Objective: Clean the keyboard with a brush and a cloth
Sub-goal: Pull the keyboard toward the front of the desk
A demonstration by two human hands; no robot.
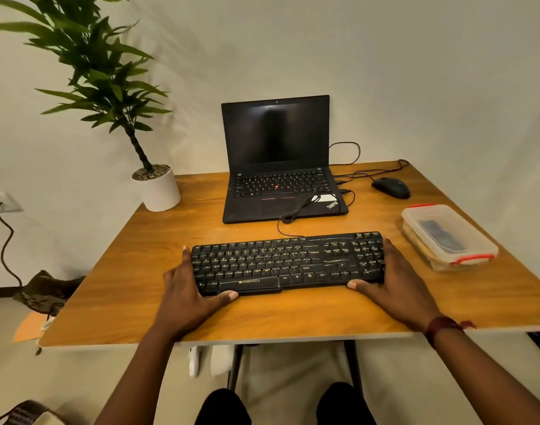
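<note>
Black plastic full-size keyboard (288,262) flat on wooden table (262,317), near front edge. Left hand (190,297), right hand (394,289) grip its ends. Positioning step, likely. Brush, cloth unseen; fetch next.

A single head-worn wide-angle view looks forward and down from close above the wooden counter (170,240), facing the pale wall (416,72).

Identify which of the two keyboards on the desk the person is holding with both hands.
The separate black keyboard near the desk's front edge: the left hand and right hand grip its ends. The laptop behind has its own keyboard, untouched.
</note>
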